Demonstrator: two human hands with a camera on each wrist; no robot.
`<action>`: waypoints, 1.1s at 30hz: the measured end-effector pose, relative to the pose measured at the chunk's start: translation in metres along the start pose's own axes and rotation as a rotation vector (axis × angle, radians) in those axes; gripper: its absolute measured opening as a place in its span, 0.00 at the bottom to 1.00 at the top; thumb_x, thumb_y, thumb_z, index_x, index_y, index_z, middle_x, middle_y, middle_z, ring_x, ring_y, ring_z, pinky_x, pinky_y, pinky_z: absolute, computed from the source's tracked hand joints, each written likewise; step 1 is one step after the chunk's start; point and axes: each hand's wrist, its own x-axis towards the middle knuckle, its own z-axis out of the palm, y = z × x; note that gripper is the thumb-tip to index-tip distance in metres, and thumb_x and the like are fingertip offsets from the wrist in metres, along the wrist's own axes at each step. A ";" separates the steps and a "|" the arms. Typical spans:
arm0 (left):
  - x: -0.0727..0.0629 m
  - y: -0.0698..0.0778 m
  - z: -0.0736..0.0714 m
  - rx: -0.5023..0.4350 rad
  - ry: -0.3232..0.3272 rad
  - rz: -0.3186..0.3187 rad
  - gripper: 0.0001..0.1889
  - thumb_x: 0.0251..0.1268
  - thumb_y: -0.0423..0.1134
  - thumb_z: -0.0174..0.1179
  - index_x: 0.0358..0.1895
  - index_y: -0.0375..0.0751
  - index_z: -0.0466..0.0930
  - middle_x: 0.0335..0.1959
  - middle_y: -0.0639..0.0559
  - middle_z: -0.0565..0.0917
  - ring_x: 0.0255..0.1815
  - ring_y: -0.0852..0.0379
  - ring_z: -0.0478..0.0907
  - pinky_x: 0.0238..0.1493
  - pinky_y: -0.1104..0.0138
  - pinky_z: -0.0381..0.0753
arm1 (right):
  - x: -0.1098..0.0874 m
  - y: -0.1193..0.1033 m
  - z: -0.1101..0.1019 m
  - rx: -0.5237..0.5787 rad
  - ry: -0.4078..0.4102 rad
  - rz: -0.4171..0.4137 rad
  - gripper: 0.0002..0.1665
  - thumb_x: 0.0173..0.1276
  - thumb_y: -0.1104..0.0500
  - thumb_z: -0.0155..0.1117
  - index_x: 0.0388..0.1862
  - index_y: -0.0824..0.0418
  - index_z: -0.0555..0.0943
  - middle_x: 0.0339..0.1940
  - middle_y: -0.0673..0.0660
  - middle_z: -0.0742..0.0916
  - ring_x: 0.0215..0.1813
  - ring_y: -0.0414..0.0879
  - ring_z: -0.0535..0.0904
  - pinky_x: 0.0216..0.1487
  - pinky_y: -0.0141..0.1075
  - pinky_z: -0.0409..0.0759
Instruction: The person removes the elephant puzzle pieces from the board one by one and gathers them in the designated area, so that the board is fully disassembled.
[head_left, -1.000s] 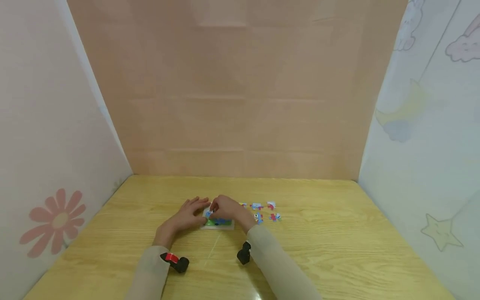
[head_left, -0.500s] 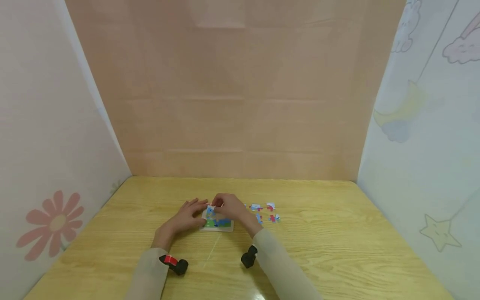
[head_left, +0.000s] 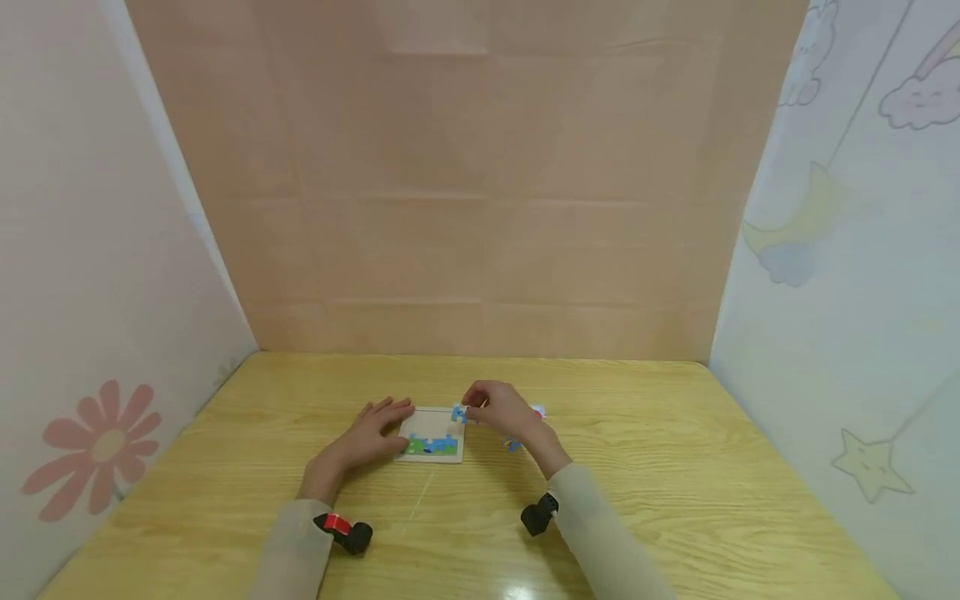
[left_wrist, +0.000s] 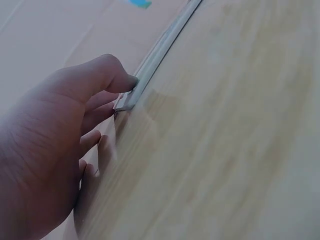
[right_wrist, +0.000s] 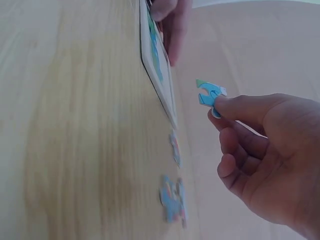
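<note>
In the head view, the tray [head_left: 429, 424] on the desk [head_left: 675, 500] appears filled along six o'clock and bare toward twelve; loose pieces [head_left: 512, 445] remain toward three. The left grip [head_left: 367, 435], fingers apart, spans its nine-o'clock edge. Left wrist: thumb touching its corner. Right wrist: the right grip [right_wrist: 277, 150] pinches a puzzle piece [right_wrist: 210, 93] aloft, other fingers curled.
</note>
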 end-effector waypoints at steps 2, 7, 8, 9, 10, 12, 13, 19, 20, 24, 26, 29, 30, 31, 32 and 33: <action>0.000 0.001 0.001 -0.004 0.010 0.003 0.34 0.62 0.46 0.61 0.72 0.43 0.68 0.78 0.47 0.62 0.82 0.40 0.46 0.78 0.43 0.35 | -0.004 0.003 -0.006 0.001 0.001 0.008 0.08 0.71 0.59 0.64 0.46 0.58 0.82 0.38 0.51 0.85 0.37 0.44 0.81 0.39 0.35 0.78; 0.001 0.006 0.006 0.001 0.041 0.016 0.33 0.63 0.45 0.59 0.71 0.39 0.69 0.77 0.43 0.63 0.81 0.37 0.48 0.78 0.42 0.37 | -0.015 0.011 -0.016 -0.043 0.003 0.030 0.06 0.70 0.60 0.64 0.45 0.58 0.83 0.37 0.50 0.85 0.37 0.41 0.78 0.41 0.37 0.78; 0.001 0.007 0.007 -0.002 0.043 0.017 0.32 0.63 0.45 0.59 0.71 0.38 0.69 0.77 0.43 0.63 0.80 0.37 0.48 0.77 0.41 0.36 | -0.018 0.013 -0.017 -0.054 0.000 0.038 0.06 0.70 0.61 0.64 0.44 0.58 0.83 0.37 0.49 0.85 0.37 0.41 0.78 0.41 0.37 0.78; 0.001 0.008 0.008 -0.003 0.042 0.015 0.32 0.64 0.44 0.58 0.71 0.38 0.69 0.77 0.43 0.63 0.81 0.38 0.48 0.78 0.42 0.36 | -0.020 0.014 -0.017 -0.066 -0.002 0.044 0.06 0.70 0.61 0.64 0.44 0.58 0.83 0.36 0.49 0.85 0.36 0.40 0.78 0.40 0.36 0.78; 0.001 0.009 0.008 -0.001 0.039 0.011 0.32 0.64 0.44 0.58 0.71 0.38 0.69 0.77 0.43 0.62 0.81 0.38 0.48 0.78 0.43 0.36 | -0.022 0.016 -0.017 -0.072 -0.006 0.050 0.05 0.69 0.62 0.65 0.43 0.59 0.83 0.35 0.50 0.85 0.35 0.40 0.77 0.40 0.36 0.77; 0.000 0.010 0.008 0.004 0.034 0.008 0.32 0.65 0.44 0.57 0.72 0.38 0.68 0.78 0.43 0.62 0.81 0.38 0.48 0.78 0.42 0.36 | -0.025 0.018 -0.017 -0.075 -0.021 0.052 0.05 0.69 0.63 0.65 0.43 0.60 0.83 0.34 0.50 0.85 0.34 0.40 0.77 0.39 0.35 0.77; 0.000 0.011 0.008 0.010 0.033 0.008 0.32 0.65 0.44 0.57 0.72 0.37 0.68 0.78 0.43 0.62 0.81 0.38 0.48 0.78 0.42 0.36 | -0.026 0.019 -0.017 -0.069 -0.026 0.051 0.05 0.68 0.64 0.65 0.43 0.61 0.84 0.34 0.51 0.85 0.33 0.41 0.77 0.38 0.35 0.77; 0.001 0.009 0.004 0.053 0.036 0.031 0.32 0.68 0.46 0.55 0.73 0.36 0.66 0.78 0.42 0.61 0.80 0.36 0.48 0.77 0.40 0.37 | -0.022 0.020 -0.017 -0.082 -0.053 0.039 0.05 0.67 0.65 0.65 0.40 0.61 0.84 0.34 0.51 0.86 0.34 0.40 0.78 0.40 0.36 0.78; 0.001 0.008 0.003 0.055 0.037 0.032 0.32 0.68 0.47 0.55 0.73 0.36 0.66 0.77 0.42 0.61 0.80 0.36 0.48 0.77 0.40 0.37 | -0.021 0.021 -0.017 -0.084 -0.058 0.037 0.05 0.66 0.65 0.65 0.40 0.61 0.84 0.35 0.51 0.86 0.34 0.40 0.78 0.40 0.36 0.78; 0.001 0.005 0.003 0.051 0.044 0.031 0.33 0.68 0.49 0.56 0.73 0.36 0.66 0.77 0.41 0.62 0.80 0.36 0.48 0.77 0.40 0.37 | -0.017 0.025 -0.015 -0.085 -0.065 0.035 0.05 0.66 0.64 0.65 0.40 0.59 0.84 0.34 0.50 0.86 0.34 0.41 0.78 0.39 0.35 0.78; 0.002 0.006 0.003 0.040 0.040 0.013 0.34 0.69 0.52 0.57 0.73 0.37 0.65 0.78 0.43 0.61 0.81 0.37 0.47 0.78 0.42 0.35 | -0.017 0.026 -0.014 -0.078 -0.062 0.042 0.05 0.66 0.64 0.65 0.40 0.59 0.84 0.34 0.50 0.85 0.33 0.41 0.78 0.38 0.35 0.78; 0.003 0.009 0.003 0.026 0.034 -0.015 0.38 0.69 0.58 0.57 0.74 0.37 0.65 0.78 0.43 0.60 0.81 0.37 0.46 0.78 0.42 0.33 | -0.018 0.026 -0.013 -0.054 -0.067 0.057 0.05 0.66 0.64 0.65 0.40 0.60 0.84 0.33 0.50 0.85 0.31 0.42 0.78 0.34 0.35 0.78; 0.003 0.010 0.003 0.027 0.029 -0.030 0.39 0.68 0.60 0.57 0.74 0.38 0.64 0.79 0.44 0.60 0.81 0.38 0.46 0.78 0.43 0.33 | -0.019 0.026 -0.013 -0.042 -0.071 0.063 0.05 0.66 0.64 0.64 0.40 0.60 0.84 0.32 0.51 0.85 0.30 0.43 0.78 0.33 0.35 0.79; 0.003 0.012 0.003 0.025 0.026 -0.041 0.40 0.68 0.61 0.57 0.74 0.38 0.64 0.79 0.44 0.59 0.81 0.38 0.45 0.78 0.43 0.32 | -0.019 0.025 -0.013 -0.031 -0.075 0.068 0.05 0.67 0.65 0.64 0.40 0.61 0.84 0.32 0.51 0.85 0.30 0.43 0.78 0.32 0.35 0.79; 0.003 0.014 0.003 0.021 0.024 -0.049 0.41 0.67 0.62 0.57 0.74 0.38 0.64 0.79 0.44 0.59 0.81 0.38 0.45 0.78 0.43 0.32 | -0.019 0.025 -0.013 -0.020 -0.079 0.073 0.05 0.67 0.65 0.64 0.40 0.61 0.84 0.32 0.51 0.85 0.29 0.43 0.79 0.30 0.35 0.79; 0.003 0.015 0.004 0.022 0.026 -0.054 0.41 0.67 0.62 0.58 0.74 0.37 0.64 0.79 0.43 0.59 0.81 0.37 0.45 0.78 0.42 0.32 | -0.020 0.025 -0.012 -0.014 -0.083 0.074 0.05 0.67 0.65 0.64 0.40 0.62 0.84 0.32 0.51 0.85 0.29 0.43 0.79 0.30 0.35 0.80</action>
